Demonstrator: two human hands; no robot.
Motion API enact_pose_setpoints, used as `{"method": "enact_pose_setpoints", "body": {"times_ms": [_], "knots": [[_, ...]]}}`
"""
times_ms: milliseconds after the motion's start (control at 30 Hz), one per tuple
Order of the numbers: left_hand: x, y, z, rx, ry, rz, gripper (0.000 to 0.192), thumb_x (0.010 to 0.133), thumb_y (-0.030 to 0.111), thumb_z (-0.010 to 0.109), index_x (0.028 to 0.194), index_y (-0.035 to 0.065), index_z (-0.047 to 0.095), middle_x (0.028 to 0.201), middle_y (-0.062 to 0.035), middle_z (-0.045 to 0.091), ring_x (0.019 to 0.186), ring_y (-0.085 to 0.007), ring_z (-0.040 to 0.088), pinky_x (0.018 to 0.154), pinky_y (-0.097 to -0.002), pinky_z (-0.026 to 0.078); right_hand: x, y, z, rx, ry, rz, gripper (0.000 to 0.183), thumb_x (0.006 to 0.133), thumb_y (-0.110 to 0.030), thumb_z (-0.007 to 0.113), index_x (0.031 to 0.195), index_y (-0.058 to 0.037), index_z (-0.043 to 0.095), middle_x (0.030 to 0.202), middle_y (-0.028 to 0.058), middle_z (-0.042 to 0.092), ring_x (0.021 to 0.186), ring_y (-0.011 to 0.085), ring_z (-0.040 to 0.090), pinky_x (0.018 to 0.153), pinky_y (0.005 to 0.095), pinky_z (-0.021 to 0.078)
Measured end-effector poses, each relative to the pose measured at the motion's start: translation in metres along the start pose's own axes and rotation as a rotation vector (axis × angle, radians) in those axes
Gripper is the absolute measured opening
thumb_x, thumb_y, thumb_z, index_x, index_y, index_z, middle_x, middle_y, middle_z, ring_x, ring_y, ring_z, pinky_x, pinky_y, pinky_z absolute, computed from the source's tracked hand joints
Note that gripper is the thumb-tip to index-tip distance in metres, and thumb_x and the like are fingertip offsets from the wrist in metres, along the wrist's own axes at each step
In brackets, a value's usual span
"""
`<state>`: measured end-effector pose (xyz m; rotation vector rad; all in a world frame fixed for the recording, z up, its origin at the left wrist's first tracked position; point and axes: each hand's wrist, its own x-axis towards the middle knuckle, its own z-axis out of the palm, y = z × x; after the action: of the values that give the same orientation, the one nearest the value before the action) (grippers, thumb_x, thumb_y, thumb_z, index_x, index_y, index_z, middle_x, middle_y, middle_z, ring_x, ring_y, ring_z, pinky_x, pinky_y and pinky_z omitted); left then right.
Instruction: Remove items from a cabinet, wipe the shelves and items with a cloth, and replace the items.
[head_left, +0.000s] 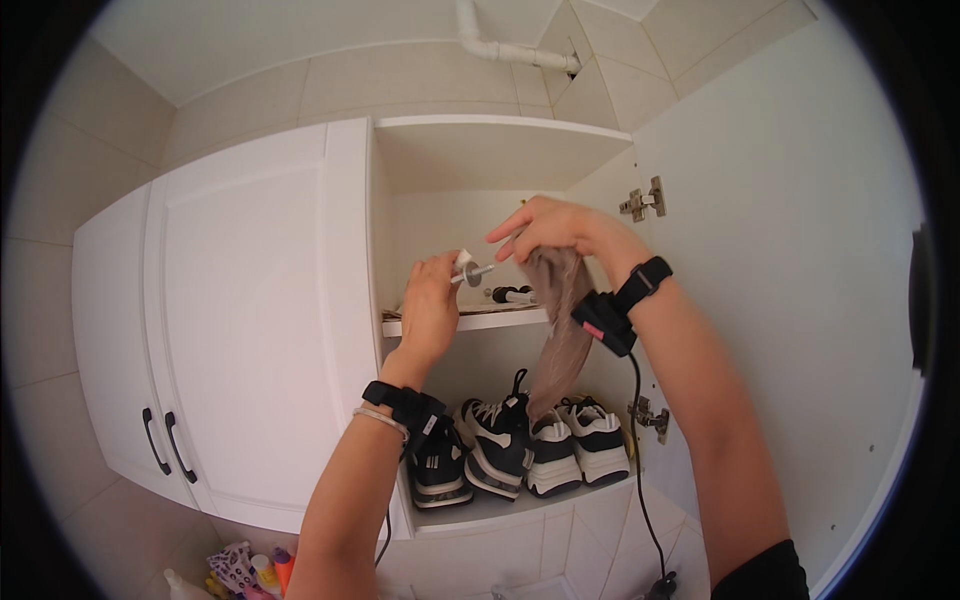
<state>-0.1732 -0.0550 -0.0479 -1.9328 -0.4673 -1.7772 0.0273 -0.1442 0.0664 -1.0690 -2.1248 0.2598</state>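
My left hand is raised in front of the cabinet's middle shelf. Between its thumb and fingers it grips a metal screw with a washer, beside a small white piece. To the right of it, my right hand is bent over the top of a limp brownish-grey cloth or thin bag, which hangs past the shelf edge. Its index finger extends towards the screw without touching it. Behind the hands, black and metal hardware lies on the shelf, partly covered by the hanging piece.
Two pairs of black-and-white sneakers stand on the lower shelf. The open cabinet door spans the right side; closed white doors are at left. A white pipe runs above. Several bottles stand at lower left.
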Motion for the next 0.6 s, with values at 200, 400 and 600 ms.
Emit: {"method": "enact_pose_setpoints", "body": {"times_ms": [200,400,600], "knots": [[0.003,0.008,-0.001,0.001,-0.026,-0.105,0.024,0.086,-0.005,0.054,0.107,0.0016,0.044,0.096,-0.0215,0.059,0.087,-0.0423,0.056,0.072,-0.0473,0.046,-0.004,0.012,-0.033,-0.440,0.153,0.188,0.029,0.064,-0.003,0.069,0.093,-0.0037,0.074,0.088,0.0115,0.069,0.079,0.0175,0.062,0.065,0.0301,0.0491],[0.003,0.002,0.006,0.122,-0.028,-0.078,0.025,0.086,-0.001,0.056,0.105,0.0019,0.040,0.089,-0.0245,0.060,0.080,-0.0451,0.058,0.065,-0.0496,0.046,0.011,0.058,-0.023,-0.892,0.171,0.394,0.028,0.062,-0.016,0.076,0.088,-0.0049,0.073,0.089,0.0137,0.071,0.080,0.0288,0.068,0.069,0.0385,0.0538],[0.002,0.005,0.013,0.200,-0.022,-0.172,0.023,0.082,0.005,0.062,0.100,0.0025,0.048,0.079,-0.0214,0.064,0.072,-0.0429,0.061,0.062,-0.0496,0.048,0.035,0.072,-0.011,-1.042,0.174,0.368,0.022,0.061,-0.007,0.071,0.082,-0.0063,0.073,0.083,0.0111,0.071,0.079,0.0264,0.069,0.070,0.0377,0.0536]]}}
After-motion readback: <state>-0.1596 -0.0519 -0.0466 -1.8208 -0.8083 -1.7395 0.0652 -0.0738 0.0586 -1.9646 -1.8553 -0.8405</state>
